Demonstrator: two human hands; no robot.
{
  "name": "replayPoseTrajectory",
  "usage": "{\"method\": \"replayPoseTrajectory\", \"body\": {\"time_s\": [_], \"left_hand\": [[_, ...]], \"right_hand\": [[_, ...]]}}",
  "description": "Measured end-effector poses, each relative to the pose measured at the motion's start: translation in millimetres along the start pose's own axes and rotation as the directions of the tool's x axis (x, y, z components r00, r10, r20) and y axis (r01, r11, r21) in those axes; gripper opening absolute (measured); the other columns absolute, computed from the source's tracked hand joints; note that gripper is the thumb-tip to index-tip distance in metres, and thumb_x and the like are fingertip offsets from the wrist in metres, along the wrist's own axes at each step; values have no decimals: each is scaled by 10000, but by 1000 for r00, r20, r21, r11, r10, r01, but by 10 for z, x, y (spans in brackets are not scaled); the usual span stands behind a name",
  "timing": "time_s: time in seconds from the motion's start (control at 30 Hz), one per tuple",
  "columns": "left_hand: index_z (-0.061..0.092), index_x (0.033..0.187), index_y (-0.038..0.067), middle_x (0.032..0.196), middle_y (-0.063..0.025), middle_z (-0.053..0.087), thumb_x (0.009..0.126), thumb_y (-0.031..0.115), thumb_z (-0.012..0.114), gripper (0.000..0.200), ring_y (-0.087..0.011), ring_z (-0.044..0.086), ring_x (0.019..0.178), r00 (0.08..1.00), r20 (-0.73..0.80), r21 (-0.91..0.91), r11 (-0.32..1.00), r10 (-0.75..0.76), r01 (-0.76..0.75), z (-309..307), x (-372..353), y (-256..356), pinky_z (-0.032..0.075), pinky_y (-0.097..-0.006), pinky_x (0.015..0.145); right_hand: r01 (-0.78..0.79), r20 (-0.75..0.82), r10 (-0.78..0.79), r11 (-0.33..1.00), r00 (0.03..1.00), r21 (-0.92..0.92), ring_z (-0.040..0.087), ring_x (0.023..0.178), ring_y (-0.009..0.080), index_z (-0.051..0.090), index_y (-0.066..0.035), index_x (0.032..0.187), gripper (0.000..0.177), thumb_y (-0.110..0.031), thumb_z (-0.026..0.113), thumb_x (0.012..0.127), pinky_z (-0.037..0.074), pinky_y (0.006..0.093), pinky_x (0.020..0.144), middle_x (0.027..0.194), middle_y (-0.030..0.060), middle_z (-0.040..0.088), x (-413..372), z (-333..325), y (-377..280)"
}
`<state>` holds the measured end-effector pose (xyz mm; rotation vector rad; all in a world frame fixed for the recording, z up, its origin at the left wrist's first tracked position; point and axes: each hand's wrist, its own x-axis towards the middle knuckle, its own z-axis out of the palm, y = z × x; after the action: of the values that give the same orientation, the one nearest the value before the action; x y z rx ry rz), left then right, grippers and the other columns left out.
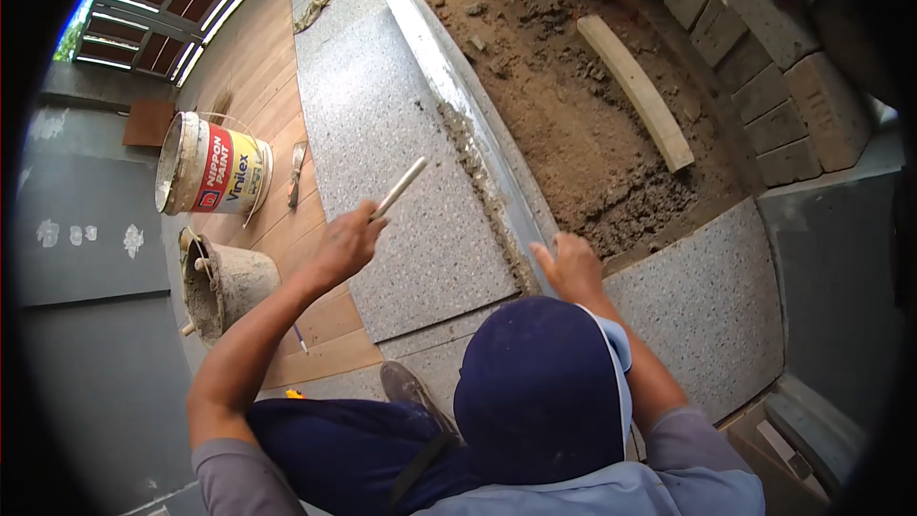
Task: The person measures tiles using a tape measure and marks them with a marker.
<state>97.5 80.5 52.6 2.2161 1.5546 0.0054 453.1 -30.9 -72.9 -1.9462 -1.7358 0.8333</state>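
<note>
My left hand (346,244) is closed around a short pale rod (401,185), whose free end points up and to the right over the speckled grey slab (382,124). My right hand (571,268) grips the near part of a long metal bar (492,153), its thumb on one side and its fingers over the other. This bar lies along the slab's right edge, and wet mortar (473,167) is smeared along its left side. A dark blue cap (540,392) fills the lower middle and hides the bar's near end.
A paint bucket (229,167) and a mortar-crusted bucket (244,282) stand left, near a scraper (297,175). To the right, a wooden plank (635,91) lies on bare soil (544,86), beside stacked blocks (764,100). Another speckled slab (702,306) lies at lower right.
</note>
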Motion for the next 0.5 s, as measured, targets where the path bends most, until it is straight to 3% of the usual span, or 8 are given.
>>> {"method": "replayPoseTrajectory", "body": {"time_s": [0.1,0.2,0.3,0.4,0.5], "left_hand": [[538,976,2,717,-222,645,986,194,624,211,-410,650,673,994,36,39,994,-108,106,-187,-175,-249,481,-516,607],[540,948,-15,748,-234,668,991,194,612,225,-402,671,688,985,73,-125,978,-158,166,-265,-292,-456,496,-497,619],[561,978,-24,763,-202,693,993,198,601,226,-336,684,641,982,82,-125,975,-173,183,-277,-388,-597,510,-450,571],[601,1021,-39,806,-167,727,1002,220,587,260,-263,721,761,919,175,-192,903,-355,385,-315,-404,-556,543,-390,719],[612,1017,-35,822,-150,738,1002,225,582,263,-227,724,776,906,205,-251,875,-371,415,-172,-408,-776,547,-373,727]], "right_hand": [[-64,29,66,995,997,-70,637,995,421,631,39,1004,446,-405,624,975,522,510,823,1023,244,656,-120,124,0],[-101,29,103,993,994,-61,644,973,412,630,28,1002,411,-382,620,981,530,514,824,1010,228,659,-123,223,-11],[-120,26,124,986,992,-120,643,1028,396,638,4,1028,409,-401,617,980,512,502,857,1039,200,671,-83,305,-23],[-74,33,81,978,996,-197,642,1013,390,642,11,1019,361,-348,611,994,542,501,827,1026,207,664,17,334,-22],[-59,74,79,968,994,-243,642,1036,377,647,10,1038,381,-366,587,1006,544,493,834,1045,201,668,116,348,-21]]}}
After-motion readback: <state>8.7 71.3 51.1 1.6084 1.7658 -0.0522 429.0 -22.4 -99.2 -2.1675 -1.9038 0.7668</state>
